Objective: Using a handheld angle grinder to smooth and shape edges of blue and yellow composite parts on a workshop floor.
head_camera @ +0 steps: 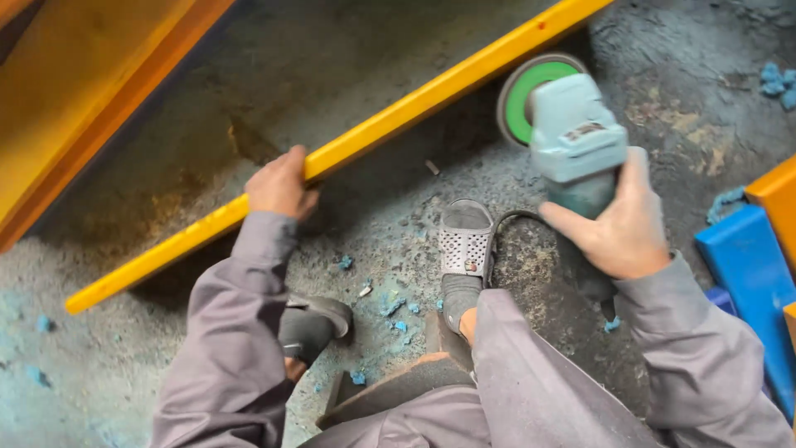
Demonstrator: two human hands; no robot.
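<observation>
Here, left hand (280, 184) wraps closed on the long yellow bar (373, 133), a stiff, likely heavy length slanting over the floor (332, 66). Right hand (626, 224) clamps the angle grinder (572, 137) body, its disc (522, 95) at the bar's edge; grip behind the head.

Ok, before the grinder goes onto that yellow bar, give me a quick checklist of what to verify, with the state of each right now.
1. Left hand grips the yellow bar: ok, fingers wrapped over its edge.
2. Right hand holds the angle grinder firmly: ok, closed round the body.
3. Disc clear of the bar: cannot tell, it sits right at the bar's edge.
4. Power cord clear of the disc: ok, it loops back by the right foot.
5. Feet protected: not ok, open perforated sandal close to the work.
6. Hands gloved: not ok, both bare.
</observation>
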